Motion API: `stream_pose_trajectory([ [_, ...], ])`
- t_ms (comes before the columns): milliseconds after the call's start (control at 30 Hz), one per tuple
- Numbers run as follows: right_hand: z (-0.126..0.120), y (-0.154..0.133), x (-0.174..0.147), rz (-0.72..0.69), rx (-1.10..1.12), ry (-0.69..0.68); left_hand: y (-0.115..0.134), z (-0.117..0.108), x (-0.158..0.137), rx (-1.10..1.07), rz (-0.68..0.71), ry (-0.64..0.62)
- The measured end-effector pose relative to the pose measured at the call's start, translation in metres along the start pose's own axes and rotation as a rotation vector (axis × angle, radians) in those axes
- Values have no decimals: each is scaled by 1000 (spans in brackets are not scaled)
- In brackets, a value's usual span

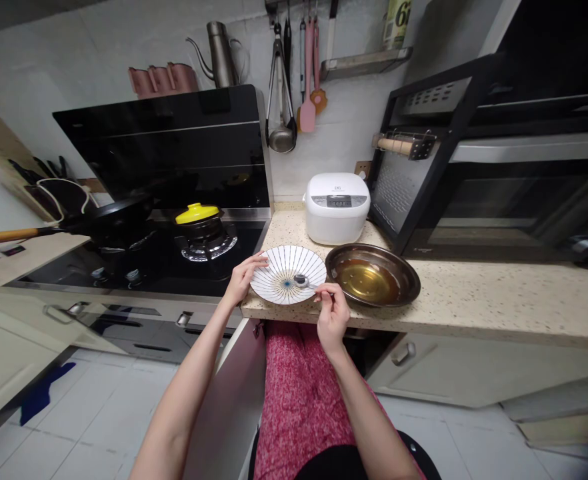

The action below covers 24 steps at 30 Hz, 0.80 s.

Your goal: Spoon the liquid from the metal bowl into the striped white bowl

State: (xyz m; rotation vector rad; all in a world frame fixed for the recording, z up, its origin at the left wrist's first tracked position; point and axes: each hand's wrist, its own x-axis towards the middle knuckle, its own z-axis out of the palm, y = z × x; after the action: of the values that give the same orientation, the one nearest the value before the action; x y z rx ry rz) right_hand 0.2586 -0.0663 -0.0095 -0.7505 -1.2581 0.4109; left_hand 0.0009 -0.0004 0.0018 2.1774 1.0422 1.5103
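Note:
A white plate point(274, 288) with dark lines fanning out from a blue centre sits at the counter's front edge. My left hand point(244, 279) grips its left rim, fingers lying over the edge. Pinched in my right hand point(334, 313) is a metal spoon point(301, 281), its bowl over the right half of the plate. Whether the spoon touches the plate I cannot tell. Just right of the plate stands a wide metal bowl point(410, 273) holding clear yellowish liquid.
Behind the plate is a white rice cooker point(337, 213). On the stove to the left are a yellow-lidded pot point(197, 215) and a wok point(119, 213) with a wooden handle. A black oven point(519, 207) stands at right. An open cabinet door point(229, 400) hangs below the counter.

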Motion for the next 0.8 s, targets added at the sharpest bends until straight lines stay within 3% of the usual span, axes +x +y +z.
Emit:
stream_pose_trajectory([
  [367, -1, 1, 1, 68, 58, -34, 3, -1, 0, 17, 0, -8],
  [800, -6, 6, 9, 246, 373, -114, 3, -1, 0, 17, -1, -13],
])
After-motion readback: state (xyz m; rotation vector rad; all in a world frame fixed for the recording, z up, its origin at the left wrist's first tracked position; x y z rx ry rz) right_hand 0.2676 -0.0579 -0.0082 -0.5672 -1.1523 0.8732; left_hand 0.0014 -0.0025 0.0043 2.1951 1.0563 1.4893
